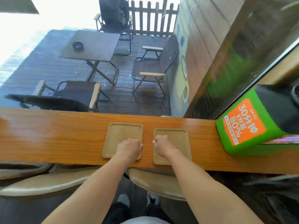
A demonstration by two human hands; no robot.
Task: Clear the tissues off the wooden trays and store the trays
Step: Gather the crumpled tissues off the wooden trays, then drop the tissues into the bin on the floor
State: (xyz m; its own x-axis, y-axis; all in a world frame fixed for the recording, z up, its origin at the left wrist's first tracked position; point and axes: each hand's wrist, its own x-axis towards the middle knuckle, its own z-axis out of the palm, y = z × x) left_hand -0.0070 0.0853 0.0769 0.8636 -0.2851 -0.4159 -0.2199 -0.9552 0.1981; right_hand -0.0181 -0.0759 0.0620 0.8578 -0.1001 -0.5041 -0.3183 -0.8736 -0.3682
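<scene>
Two square wooden trays lie side by side on a long wooden counter (56, 139). My left hand (129, 147) rests on the near right part of the left tray (121, 133), fingers curled down onto it. My right hand (162, 145) lies on the near left part of the right tray (178, 138), fingers bent at its left rim. Whether either hand grips its tray cannot be told. No tissue shows on the trays; anything under the hands is hidden.
A green box with an orange label (246, 125) stands on the counter at the right. Two padded stools (48, 183) sit under the counter's near edge. Beyond the window is a deck with a folding table (90, 46) and chairs.
</scene>
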